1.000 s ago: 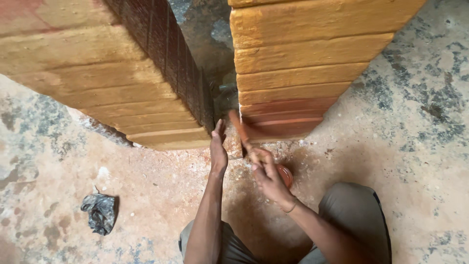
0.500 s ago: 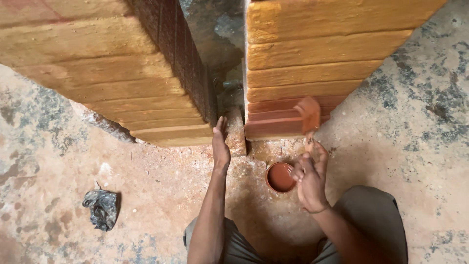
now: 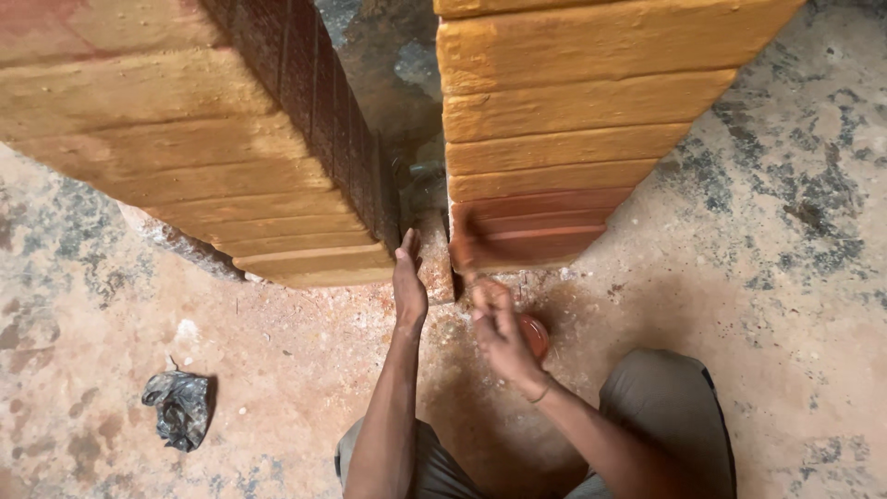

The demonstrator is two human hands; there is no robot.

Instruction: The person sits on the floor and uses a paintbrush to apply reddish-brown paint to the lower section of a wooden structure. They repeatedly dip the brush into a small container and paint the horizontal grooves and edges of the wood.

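- Landmark: right stack of yellow-orange clay bricks [image 3: 573, 139], bottom courses reddish and wet-looking.
- Left hand [image 3: 408, 282]: flat, fingers straight, grip empty, edge-on against the pale strip between the right stack and the left stack of yellow bricks [image 3: 185, 157].
- Right hand [image 3: 499, 328]: just below the right stack's lower left corner, grip closed on a blurred tool; can't tell what kind.
- Small round red-brown bowl [image 3: 534, 334]: on the floor below the right stack, partly hidden by the right hand.
- Crumpled dark rag [image 3: 178, 408]: on the floor, well left of the stack.

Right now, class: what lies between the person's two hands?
In the head view, a pale upright block in the gap between the brick stacks separates the left hand from the right hand.
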